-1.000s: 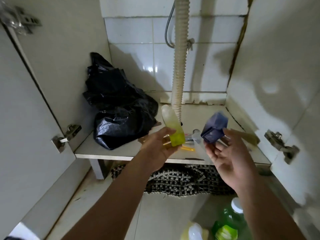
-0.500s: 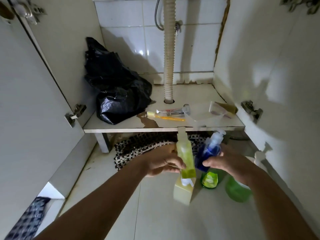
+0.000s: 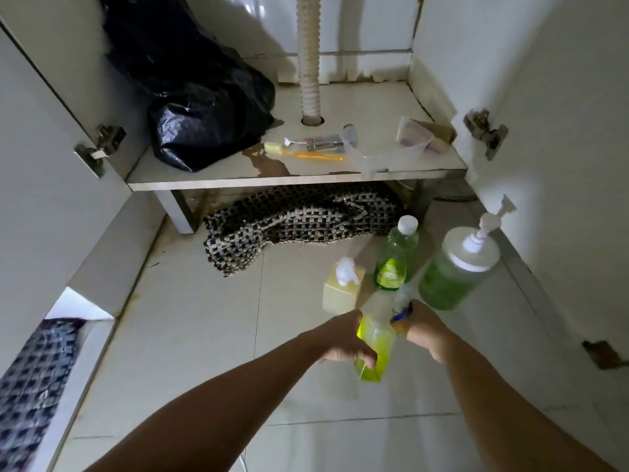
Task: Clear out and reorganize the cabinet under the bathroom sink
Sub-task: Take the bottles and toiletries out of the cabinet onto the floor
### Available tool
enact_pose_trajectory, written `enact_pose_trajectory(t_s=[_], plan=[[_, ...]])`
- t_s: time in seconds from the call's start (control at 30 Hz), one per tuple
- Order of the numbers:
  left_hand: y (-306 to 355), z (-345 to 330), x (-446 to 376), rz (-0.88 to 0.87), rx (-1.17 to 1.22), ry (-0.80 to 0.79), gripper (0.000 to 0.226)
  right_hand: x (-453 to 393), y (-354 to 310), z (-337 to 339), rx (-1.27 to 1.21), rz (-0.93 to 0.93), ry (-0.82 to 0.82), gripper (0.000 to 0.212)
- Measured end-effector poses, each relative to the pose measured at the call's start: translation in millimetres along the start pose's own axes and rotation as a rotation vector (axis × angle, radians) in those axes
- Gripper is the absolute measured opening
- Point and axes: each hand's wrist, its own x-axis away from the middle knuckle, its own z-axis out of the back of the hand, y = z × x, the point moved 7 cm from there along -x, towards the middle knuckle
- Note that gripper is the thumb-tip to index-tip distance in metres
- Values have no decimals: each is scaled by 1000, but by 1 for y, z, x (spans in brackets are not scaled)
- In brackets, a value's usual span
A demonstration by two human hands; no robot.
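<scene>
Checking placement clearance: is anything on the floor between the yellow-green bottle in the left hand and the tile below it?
Nothing visible. The yellow-green bottle in the left hand sits over bare floor tile; the cream pump bottle stands just beyond, clear of it.

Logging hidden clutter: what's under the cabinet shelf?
Under the cabinet shelf lies a crumpled black-and-white woven mat, sticking partly out onto the floor tiles. At the right a metal hose shows. Farther back is dark and covered by the shelf.

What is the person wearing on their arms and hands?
Nothing that shows. Both forearms are bare, with no sleeves reaching into the picture. The left hand and right hand have no gloves. No watch or bracelet shows on either wrist.
</scene>
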Motion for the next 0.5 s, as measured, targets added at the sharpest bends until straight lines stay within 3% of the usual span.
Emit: enact_pose_trajectory(t_s=[0.17,0.33,0.5], plan=[[-35,-20,-12,66,50,132,66,-1,45,-15,-210,-128,99,39],[-48,-21,-20,65,161,298,60,-1,49,-3,-58,-133,248,63],[-40,-18,-26,13,161,396,59,-5,42,3,34,-150,241,70]])
